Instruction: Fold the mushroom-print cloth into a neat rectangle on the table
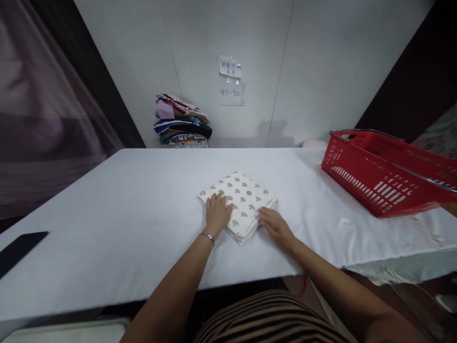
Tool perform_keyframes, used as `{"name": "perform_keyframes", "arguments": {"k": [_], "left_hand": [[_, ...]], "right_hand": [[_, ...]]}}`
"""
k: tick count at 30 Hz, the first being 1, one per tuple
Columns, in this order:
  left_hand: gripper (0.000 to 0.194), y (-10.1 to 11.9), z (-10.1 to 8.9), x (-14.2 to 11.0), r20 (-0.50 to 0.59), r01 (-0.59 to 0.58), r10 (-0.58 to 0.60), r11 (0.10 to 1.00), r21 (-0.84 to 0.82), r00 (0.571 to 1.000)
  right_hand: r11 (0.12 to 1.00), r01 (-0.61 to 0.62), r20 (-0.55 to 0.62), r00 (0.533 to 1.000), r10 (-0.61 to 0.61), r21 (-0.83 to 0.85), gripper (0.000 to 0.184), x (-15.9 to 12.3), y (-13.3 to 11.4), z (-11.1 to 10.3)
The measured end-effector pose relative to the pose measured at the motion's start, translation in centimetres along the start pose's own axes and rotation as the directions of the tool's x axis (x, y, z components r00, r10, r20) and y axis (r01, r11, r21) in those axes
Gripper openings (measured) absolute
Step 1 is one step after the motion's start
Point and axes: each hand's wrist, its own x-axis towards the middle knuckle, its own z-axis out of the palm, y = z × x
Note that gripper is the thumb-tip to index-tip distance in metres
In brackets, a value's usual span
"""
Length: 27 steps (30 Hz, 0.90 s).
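Note:
A white folded cloth (244, 193) printed with grey mushroom shapes and a few green marks lies on the table, turned so that its corners point left, right, near and far. Several layers show along its near right edges. My left hand (217, 212) rests flat on its left side with the fingers spread; a metal bracelet circles that wrist. At the right edge, my right hand (275, 226) touches the cloth's side with its fingers stretched out, slightly blurred. Its thumb is hard to make out.
A white-covered table (124, 214) spans the view. On the right stands a red plastic basket (378, 176) with metal handles. Folded fabrics (183, 121) are piled against the back wall below left of paper signs (231, 93). A dark flat object (21, 247) lies at the left edge.

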Motion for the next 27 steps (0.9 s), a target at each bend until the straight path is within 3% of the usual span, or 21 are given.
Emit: {"name": "perform_keyframes", "arguments": {"k": [2, 4, 6, 9, 12, 15, 18, 22, 27], "left_hand": [[0.03, 1.6, -0.7, -0.3, -0.006, -0.058, 0.057, 0.995, -0.077, 0.998], [0.026, 3.8, -1.0, -0.8, 0.013, -0.158, 0.162, 0.975, -0.158, 0.987], [0.023, 5.8, -1.0, -1.3, 0.067, -0.217, 0.234, 0.957, -0.195, 0.97], [0.018, 7.5, -0.5, -1.7, 0.161, -0.191, 0.217, 0.968, -0.163, 0.963], [0.016, 7.7, -0.2, -1.7, 0.197, -0.157, 0.173, 0.983, -0.097, 0.965], [0.018, 7.8, -0.5, -1.6, 0.221, -0.205, 0.203, 0.979, -0.015, 0.954], [0.024, 8.2, -1.1, -1.6, 0.236, -0.231, 0.216, 0.972, 0.038, 0.947], [0.023, 8.8, -1.1, -2.2, 0.165, -0.3, 0.287, 0.953, 0.054, 0.944], [0.02, 8.6, 0.2, -3.0, 0.2, -0.378, 0.351, 0.919, 0.116, 0.915]], "right_hand": [[0.995, -0.102, -0.163, 0.982, 0.1, -0.004, 0.029, 0.1, 2.0, -1.4], [0.989, -0.143, -0.229, 0.964, 0.133, -0.028, 0.028, 0.9, 3.7, -2.5], [0.991, -0.119, -0.21, 0.972, 0.102, -0.069, 0.027, 2.0, 5.0, -3.1], [0.987, -0.041, -0.089, 0.996, 0.027, -0.153, 0.025, 3.6, 6.0, -3.1], [0.972, -0.001, 0.034, 0.999, 0.009, -0.236, 0.025, 4.9, 6.5, -2.9], [0.959, 0.01, 0.111, 0.994, 0.022, -0.283, 0.023, 5.7, 6.7, -2.9], [0.96, -0.006, 0.067, 0.997, 0.026, -0.28, 0.022, 6.0, 6.4, -3.3], [0.964, 0.006, -0.061, 0.998, -0.024, -0.264, 0.023, 5.0, 6.1, -3.7], [0.956, 0.106, 0.037, 0.994, -0.099, -0.273, 0.025, 3.7, 6.5, -4.0]]}}
